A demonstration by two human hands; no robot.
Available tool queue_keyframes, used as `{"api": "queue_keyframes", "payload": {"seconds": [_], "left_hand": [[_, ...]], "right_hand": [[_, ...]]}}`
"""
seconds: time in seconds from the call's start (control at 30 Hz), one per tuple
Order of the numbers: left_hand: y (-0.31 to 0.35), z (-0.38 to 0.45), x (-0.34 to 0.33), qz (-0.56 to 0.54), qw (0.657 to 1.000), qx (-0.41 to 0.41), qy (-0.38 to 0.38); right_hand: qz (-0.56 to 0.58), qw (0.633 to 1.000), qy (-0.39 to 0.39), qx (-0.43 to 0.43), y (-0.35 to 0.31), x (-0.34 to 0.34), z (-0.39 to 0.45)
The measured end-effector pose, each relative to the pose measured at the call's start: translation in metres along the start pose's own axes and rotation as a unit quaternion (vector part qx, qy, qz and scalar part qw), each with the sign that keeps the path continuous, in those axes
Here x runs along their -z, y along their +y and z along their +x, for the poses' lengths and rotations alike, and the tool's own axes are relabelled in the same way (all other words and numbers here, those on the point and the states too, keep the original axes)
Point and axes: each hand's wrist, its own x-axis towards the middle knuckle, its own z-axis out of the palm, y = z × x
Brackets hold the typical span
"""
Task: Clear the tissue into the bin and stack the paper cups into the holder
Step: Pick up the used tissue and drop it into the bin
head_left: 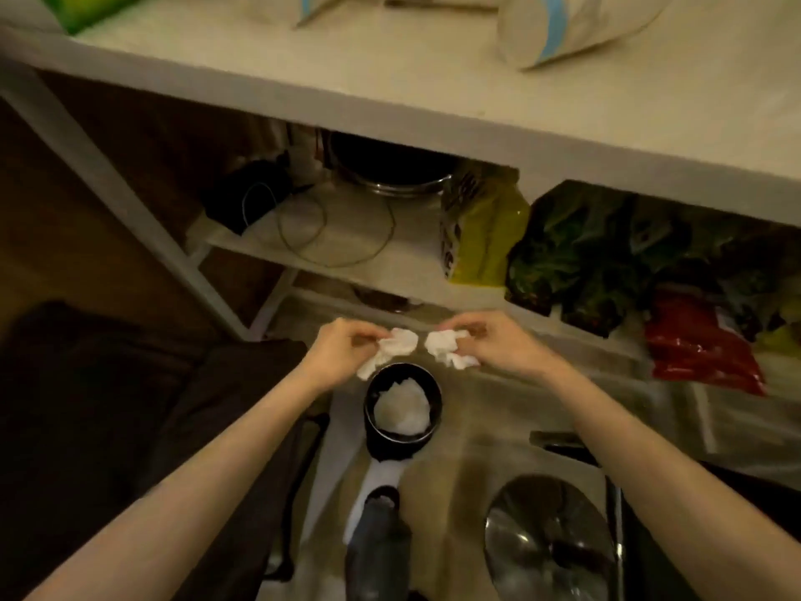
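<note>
Floor bin [403, 409] below — left hand [342, 347], right hand [490, 340], each pinching tissue.

White table [390, 80] carries 2 tipped paper cups [576, 28].

Just below the two pinched tissue wads, the bin [403, 405] floor is hidden under white tissue [401, 409]. Far above the grip, the top edge crops two paper cups [563, 28] and a green pack [86, 8]. Behind the hands, shelf clutter [381, 180] sits in shadow, too dim to tell.
</note>
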Motion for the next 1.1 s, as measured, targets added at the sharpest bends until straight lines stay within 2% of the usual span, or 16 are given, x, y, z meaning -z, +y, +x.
{"api": "queue_keyframes", "payload": {"seconds": [0.07, 0.23, 0.4, 0.53, 0.7, 0.8, 0.93, 1.1], "left_hand": [[-0.036, 0.009, -0.028, 0.009, 0.999, 0.031, -0.007], [-0.122, 0.051, -0.092, 0.029, 0.995, 0.084, -0.033], [-0.21, 0.099, -0.163, 0.023, 0.991, 0.118, -0.062], [-0.278, 0.126, -0.222, 0.0, 0.983, 0.173, -0.061], [-0.331, 0.155, -0.273, -0.099, 0.962, 0.253, -0.02], [-0.355, 0.174, -0.296, -0.104, 0.962, 0.246, -0.057], [-0.37, 0.188, -0.316, -0.092, 0.954, 0.252, -0.135], [-0.359, 0.174, -0.305, -0.059, 0.952, 0.252, -0.163]], "right_hand": [[0.008, 1.0, 0.007, -0.019, 0.037, -0.023, 0.015], [0.134, 0.979, 0.108, -0.106, 0.136, -0.084, 0.074], [0.195, 0.958, 0.092, -0.19, 0.228, -0.159, 0.14], [0.15, 0.964, 0.056, -0.211, 0.291, -0.207, 0.183], [0.084, 0.972, 0.033, -0.216, 0.347, -0.256, 0.226], [0.015, 0.983, -0.015, -0.184, 0.369, -0.276, 0.249], [-0.019, 0.983, -0.077, -0.167, 0.391, -0.286, 0.266], [-0.049, 0.983, -0.077, -0.162, 0.381, -0.27, 0.249]]}}
